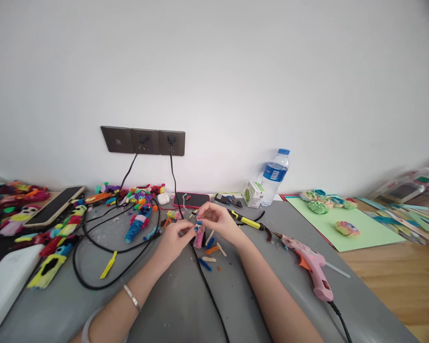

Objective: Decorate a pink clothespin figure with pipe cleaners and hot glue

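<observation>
Just below centre frame, the left hand (177, 237), a pink fuzzy piece (199, 239) and the right hand (219, 222) cluster, fingers bent close, their grip unclear, with a pink hot-glue gun (313, 270) at lower right.

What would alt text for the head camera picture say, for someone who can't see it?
A person's left hand and right hand are close together above a gray table, near short fuzzy strips. Colorful fuzzy figures lie left; a pink glue gun lies right.
</observation>
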Tool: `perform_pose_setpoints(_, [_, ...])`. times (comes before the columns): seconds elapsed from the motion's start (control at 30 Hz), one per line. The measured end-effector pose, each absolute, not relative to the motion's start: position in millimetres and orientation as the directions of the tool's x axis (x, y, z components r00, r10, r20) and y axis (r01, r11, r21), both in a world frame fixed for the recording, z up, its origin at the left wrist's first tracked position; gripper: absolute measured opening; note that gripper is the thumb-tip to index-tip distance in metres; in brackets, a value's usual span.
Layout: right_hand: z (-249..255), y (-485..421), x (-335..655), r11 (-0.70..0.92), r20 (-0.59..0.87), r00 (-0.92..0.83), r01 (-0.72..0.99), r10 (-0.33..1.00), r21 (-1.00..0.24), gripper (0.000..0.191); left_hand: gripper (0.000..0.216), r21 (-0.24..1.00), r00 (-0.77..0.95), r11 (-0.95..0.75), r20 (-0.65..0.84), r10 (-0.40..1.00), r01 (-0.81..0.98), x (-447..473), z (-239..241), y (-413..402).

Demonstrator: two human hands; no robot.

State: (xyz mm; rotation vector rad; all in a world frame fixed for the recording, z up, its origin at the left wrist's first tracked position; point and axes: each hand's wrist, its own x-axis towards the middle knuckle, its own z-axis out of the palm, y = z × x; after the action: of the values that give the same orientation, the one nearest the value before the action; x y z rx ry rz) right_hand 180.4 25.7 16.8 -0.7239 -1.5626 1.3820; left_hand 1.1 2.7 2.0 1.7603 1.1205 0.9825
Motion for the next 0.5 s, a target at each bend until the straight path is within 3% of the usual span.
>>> perform_pose_setpoints(0.23, [11.7, 29.5, 182.3, 0.212, 0.226, -0.425, -0.080, 0.877, -0.974, 0.022, 0.030, 0.928, 0.258, -0.279, 0.215, 0.942, 0.246, -0.6, -4.0, 6.5])
perform_pose_setpoints(0.5, [9.0, 32.0, 182.8, 0.255, 0.240, -0.401, -0.016, 0.884, -0.967, 0.022, 0.025, 0.971, 0.215, -0.161, 0.122, 0.969, 0.175, -1.6, -5.1, 7.0])
